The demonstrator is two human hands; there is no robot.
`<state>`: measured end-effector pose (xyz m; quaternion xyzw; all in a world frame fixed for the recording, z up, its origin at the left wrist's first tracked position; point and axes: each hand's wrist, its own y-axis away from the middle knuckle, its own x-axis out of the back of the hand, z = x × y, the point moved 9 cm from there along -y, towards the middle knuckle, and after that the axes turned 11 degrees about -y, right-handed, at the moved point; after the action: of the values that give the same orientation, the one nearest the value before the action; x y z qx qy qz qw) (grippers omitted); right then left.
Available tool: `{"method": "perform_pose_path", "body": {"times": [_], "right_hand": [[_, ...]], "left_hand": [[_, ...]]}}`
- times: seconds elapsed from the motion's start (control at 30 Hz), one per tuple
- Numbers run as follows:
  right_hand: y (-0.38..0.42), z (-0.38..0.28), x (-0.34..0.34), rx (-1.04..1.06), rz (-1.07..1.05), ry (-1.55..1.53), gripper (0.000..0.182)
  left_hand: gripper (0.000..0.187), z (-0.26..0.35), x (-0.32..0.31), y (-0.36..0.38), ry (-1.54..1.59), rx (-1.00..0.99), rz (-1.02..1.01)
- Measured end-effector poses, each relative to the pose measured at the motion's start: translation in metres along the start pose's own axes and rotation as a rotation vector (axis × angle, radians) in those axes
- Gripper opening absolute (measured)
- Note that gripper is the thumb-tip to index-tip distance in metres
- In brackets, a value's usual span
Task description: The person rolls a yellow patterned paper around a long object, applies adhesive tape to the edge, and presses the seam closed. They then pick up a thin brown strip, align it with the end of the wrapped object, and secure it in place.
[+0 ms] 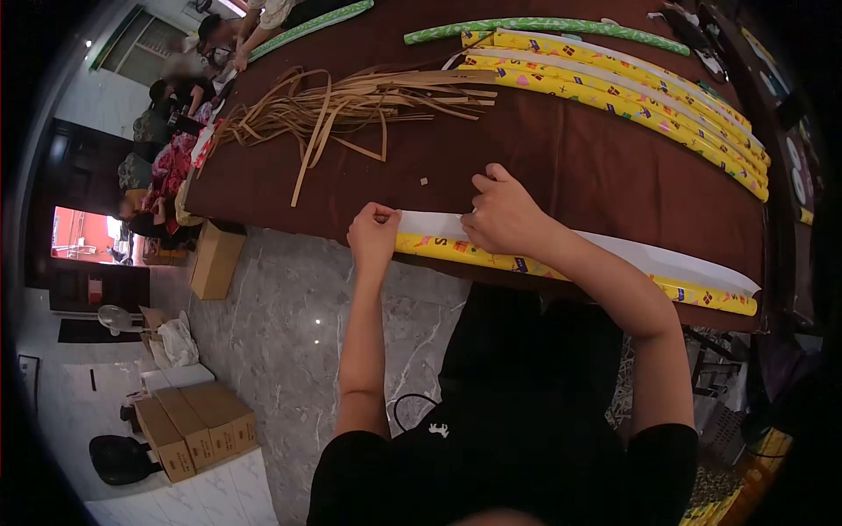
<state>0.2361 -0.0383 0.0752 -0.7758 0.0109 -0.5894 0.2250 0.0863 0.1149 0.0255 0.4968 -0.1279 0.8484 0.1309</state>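
Note:
A long yellow patterned paper roll (579,270) lies along the near edge of the brown-covered table, its white inner side turned up. My left hand (374,232) pinches the roll's left end between thumb and fingers. Further right, my right hand (504,210) rests on the white strip with its fingers curled; whatever may be between them is hidden. A tiny pale square piece (424,181) lies on the cloth beyond my hands.
Brown flat strips (351,101) lie in a loose heap at the far left. Several yellow rolls (631,101) and a green roll (544,31) are at the back right. Other people (180,96) are at the upper left. Cardboard boxes (197,425) stand at lower left.

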Motion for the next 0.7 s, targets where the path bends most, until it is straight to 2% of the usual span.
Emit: {"method": "perform_pose_path", "body": {"times": [0.23, 0.3, 0.33, 0.4, 0.47, 0.5, 0.53, 0.6, 0.7], "right_hand": [[0.001, 0.0, -0.002, 0.011, 0.006, -0.03, 0.022], [0.001, 0.0, -0.003, 0.011, 0.014, -0.037, 0.023], [0.001, -0.001, -0.004, 0.016, 0.011, -0.035, 0.024], [0.001, 0.0, -0.002, 0.015, 0.015, -0.025, 0.025], [0.001, -0.002, -0.002, 0.02, 0.015, -0.03, 0.025], [0.001, -0.002, -0.004, 0.016, 0.014, -0.029, 0.025], [0.001, -0.002, -0.003, 0.016, 0.039, -0.034, 0.024], [0.001, -0.001, -0.001, 0.015, 0.064, -0.035, 0.023], [0.002, -0.002, 0.001, 0.032, 0.069, -0.026, 0.025]], "left_hand": [[0.021, 0.029, 0.015, 0.005, -0.356, -0.057, -0.023], [0.025, 0.034, 0.032, 0.008, -0.492, -0.043, 0.144], [0.025, 0.034, 0.031, 0.011, -0.492, -0.049, 0.145], [0.022, 0.062, 0.029, 0.025, -0.378, -0.355, 0.234], [0.013, 0.094, 0.014, 0.057, -0.188, -0.663, 0.158], [0.013, 0.095, -0.003, 0.068, -0.127, -0.697, 0.07], [0.013, 0.101, -0.007, 0.078, -0.125, -0.699, 0.068], [0.017, 0.115, -0.009, 0.098, -0.17, -0.788, 0.138], [0.023, 0.108, -0.018, 0.099, -0.213, -0.778, 0.145]]}}
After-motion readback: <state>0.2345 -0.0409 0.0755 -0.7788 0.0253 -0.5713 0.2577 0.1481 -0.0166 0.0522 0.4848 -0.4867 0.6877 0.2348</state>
